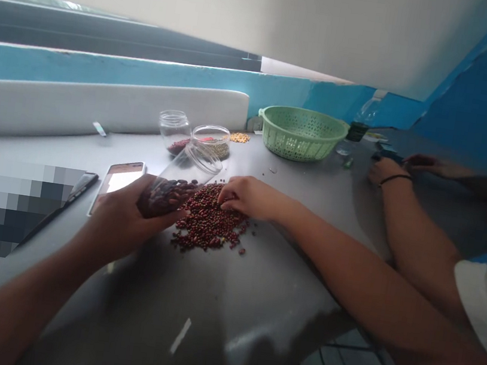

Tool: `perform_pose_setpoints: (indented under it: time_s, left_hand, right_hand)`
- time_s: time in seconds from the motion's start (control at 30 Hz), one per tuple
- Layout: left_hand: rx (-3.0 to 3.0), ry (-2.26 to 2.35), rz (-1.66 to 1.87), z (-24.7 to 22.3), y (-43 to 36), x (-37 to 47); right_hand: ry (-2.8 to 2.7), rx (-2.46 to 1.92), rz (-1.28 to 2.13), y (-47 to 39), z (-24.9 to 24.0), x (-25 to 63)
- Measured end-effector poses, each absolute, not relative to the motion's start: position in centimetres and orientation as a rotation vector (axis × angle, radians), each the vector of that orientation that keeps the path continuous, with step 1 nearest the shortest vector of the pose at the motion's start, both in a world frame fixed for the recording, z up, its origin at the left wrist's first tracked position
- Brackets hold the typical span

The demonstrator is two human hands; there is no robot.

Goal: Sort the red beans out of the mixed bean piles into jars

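My left hand is wrapped round a clear plastic jar, tilted with its mouth toward the upper right. Dark brown-red beans lie in the jar's lower part. Just right of it, a pile of small red beans spreads over the grey table. Over the pile's upper right edge is my right hand, its fingers curled together and pointing down into the beans. Whatever sits between those fingertips is too small to make out.
Behind the jar stand another jar and a round container, beside yellow kernels. A green basket and a bottle are at the back. Phones lie left. Another person's hands work at right.
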State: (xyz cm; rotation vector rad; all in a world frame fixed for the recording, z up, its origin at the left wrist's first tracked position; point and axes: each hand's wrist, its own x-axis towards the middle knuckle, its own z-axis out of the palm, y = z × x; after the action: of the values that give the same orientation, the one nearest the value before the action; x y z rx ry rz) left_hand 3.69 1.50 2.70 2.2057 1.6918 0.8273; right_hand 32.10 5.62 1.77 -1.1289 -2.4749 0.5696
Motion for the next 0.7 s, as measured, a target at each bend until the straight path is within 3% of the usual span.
perform_pose_setpoints:
  time_s: [0.3,0.47,0.7]
  left_hand:
    - [2.213,1.635,0.812,2.9,1.2,3.7]
    - [2.229,1.641,0.846,2.8,1.1,3.9]
    - [2.353,1.693,0.622,2.4,1.6,4.0]
  right_hand:
    - [-2.493,-1.095,0.536,6.0,1.4,32.0]
    - [-2.002,-0.91,0.412,4.5,3.8,32.6]
    - [-1.861,-0.596,0.619,3.0,4.5,31.7]
